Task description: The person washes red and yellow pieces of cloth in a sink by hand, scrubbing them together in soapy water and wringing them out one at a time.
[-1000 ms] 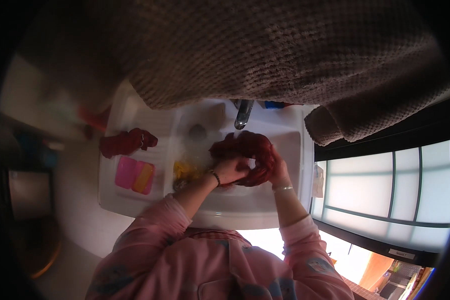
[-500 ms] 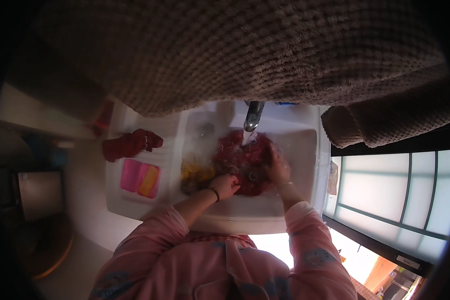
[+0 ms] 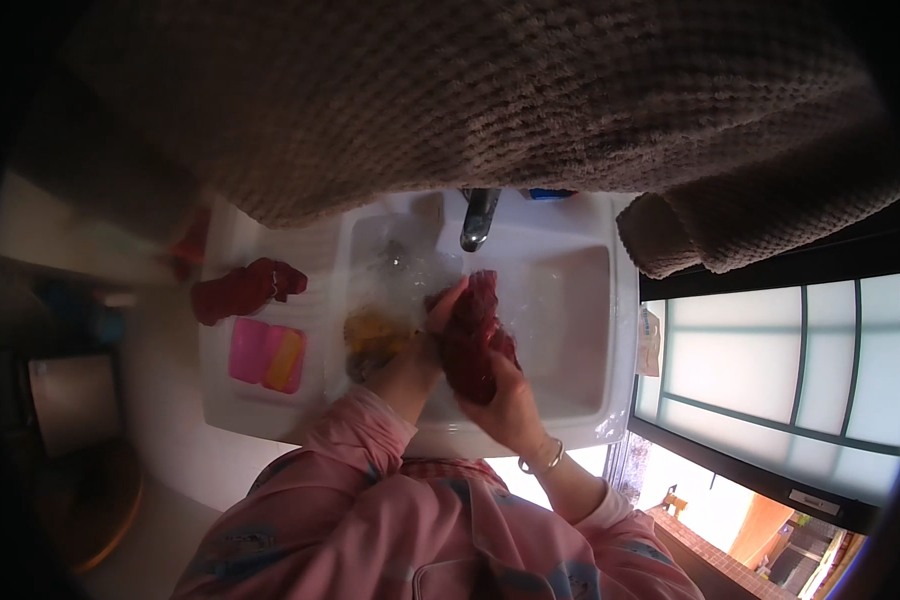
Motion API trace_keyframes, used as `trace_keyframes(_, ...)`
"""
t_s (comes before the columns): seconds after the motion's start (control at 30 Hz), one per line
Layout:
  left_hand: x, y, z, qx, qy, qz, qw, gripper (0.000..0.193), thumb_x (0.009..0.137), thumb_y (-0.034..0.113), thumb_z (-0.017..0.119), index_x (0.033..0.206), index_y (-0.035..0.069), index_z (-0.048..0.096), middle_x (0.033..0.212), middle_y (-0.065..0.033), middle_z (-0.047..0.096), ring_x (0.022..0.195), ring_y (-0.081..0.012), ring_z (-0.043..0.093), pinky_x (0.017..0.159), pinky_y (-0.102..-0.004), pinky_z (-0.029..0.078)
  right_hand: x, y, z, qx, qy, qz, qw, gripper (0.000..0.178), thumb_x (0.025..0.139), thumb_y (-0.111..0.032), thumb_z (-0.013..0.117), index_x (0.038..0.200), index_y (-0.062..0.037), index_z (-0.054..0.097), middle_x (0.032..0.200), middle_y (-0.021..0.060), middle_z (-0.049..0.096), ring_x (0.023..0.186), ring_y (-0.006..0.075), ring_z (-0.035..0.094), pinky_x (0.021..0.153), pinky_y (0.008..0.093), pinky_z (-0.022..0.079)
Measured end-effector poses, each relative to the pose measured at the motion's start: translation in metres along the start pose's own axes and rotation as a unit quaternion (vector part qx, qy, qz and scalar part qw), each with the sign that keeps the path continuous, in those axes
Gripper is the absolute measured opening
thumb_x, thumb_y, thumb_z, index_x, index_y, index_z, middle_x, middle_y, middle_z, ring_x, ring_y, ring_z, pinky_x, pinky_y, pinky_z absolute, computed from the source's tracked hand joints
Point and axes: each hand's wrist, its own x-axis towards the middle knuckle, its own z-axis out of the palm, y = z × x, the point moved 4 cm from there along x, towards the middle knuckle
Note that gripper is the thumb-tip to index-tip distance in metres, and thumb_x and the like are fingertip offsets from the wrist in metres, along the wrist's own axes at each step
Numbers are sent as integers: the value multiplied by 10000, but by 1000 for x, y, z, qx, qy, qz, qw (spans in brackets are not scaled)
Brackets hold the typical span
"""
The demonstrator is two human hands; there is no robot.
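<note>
Looking down at a white sink, I have both hands close together, clamped on a wet-looking, bunched red cloth held over the basin, left of its middle and below the tap. My left hand grips the cloth's left side, most of its fingers hidden; my right hand wraps its lower right side, with a bracelet on that wrist. Beside my left forearm, a blurred yellow thing lies in the basin; I cannot tell what it is. On the ribbed drainboard to the left, a red bundle lies crumpled just above an open pink box, whose right half holds a yellow bar. A brown towel hangs across the top of my view, and a bright paned window stands at right.
</note>
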Motion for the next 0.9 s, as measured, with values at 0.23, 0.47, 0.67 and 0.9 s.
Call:
trace_keyframes(0.23,6,-22,23,44,121,-6,992,212,903,292,487,1018,133,568,994,-31,606,910,-193,580,813,-334,497,20,113,20,39,145,126,981,518,767,-341,624,1191,-79,485,870,186,640,837,387,602,707,436,489)
trace_keyframes(0.47,-6,23,-31,282,289,74,912,293,805,194,606,1089,145,551,1097,-19,580,1007,-198,542,845,-381,458,37,197,-33,-124,92,221,963,386,767,-262,624,1086,-84,500,865,200,635,838,396,600,717,449,482)
trace_keyframes(0.67,-46,52,-45,374,367,54,850,494,752,174,637,1205,123,448,1266,-43,429,1126,-226,435,927,-471,370,13,212,7,-258,91,203,940,612,763,-222,616,1308,-116,360,1184,209,493,1064,384,491,820,472,447)
trace_keyframes(0.9,-41,37,-69,621,374,118,679,319,707,120,604,999,6,541,980,-126,615,924,-240,579,824,-352,452,77,213,24,-348,-46,141,926,423,763,-171,579,1169,-81,499,1186,156,507,1026,382,509,845,476,446)
